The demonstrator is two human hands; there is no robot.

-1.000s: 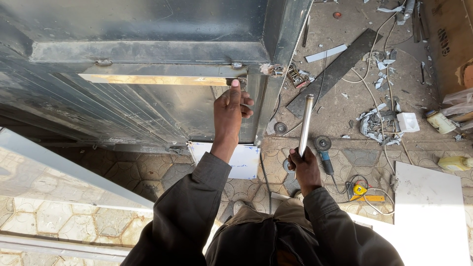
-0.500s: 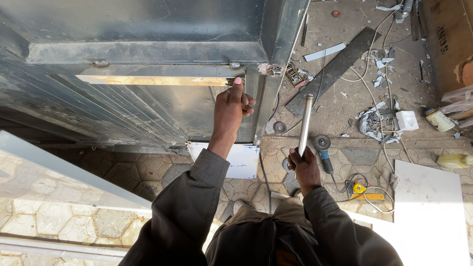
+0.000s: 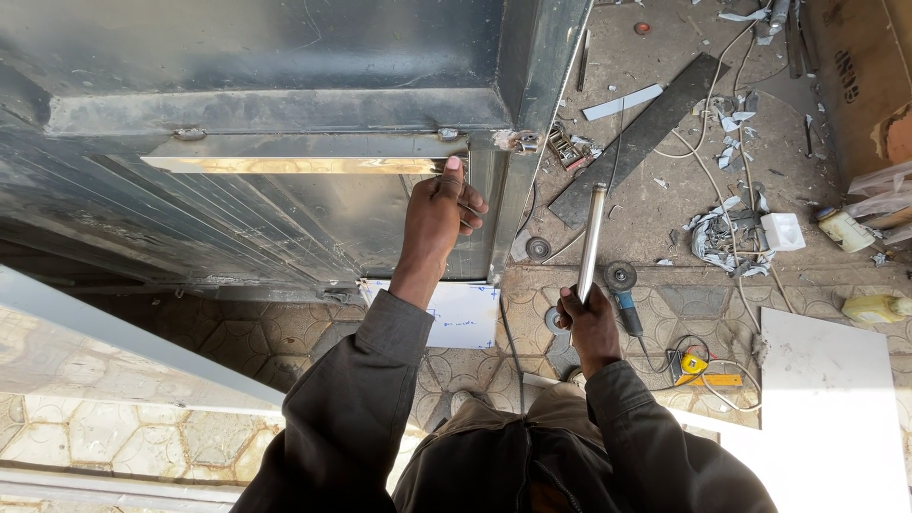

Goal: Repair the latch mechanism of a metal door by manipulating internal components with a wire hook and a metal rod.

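Note:
A dark steel gate frame (image 3: 285, 104) stands upright in front of me. A flat metal strip (image 3: 304, 152) lies along its horizontal rail. My left hand (image 3: 439, 214) reaches up, fist closed, with the thumb pressing the strip's right end against the rail. My right hand (image 3: 589, 318) is lower and to the right, wrapped around the bottom of a shiny metal rod (image 3: 592, 237) that points upward, clear of the frame.
An angle grinder (image 3: 624, 290) with its cord lies on the patterned paving near my right hand. A white sheet (image 3: 463, 313) leans at the gate's foot. A dark flat bar (image 3: 641, 138), metal scraps, bottles (image 3: 874, 307) and a white panel (image 3: 831, 408) litter the ground right.
Both hands hold nearly the same places; the left thumb stays on the strip's right end and the rod stays upright.

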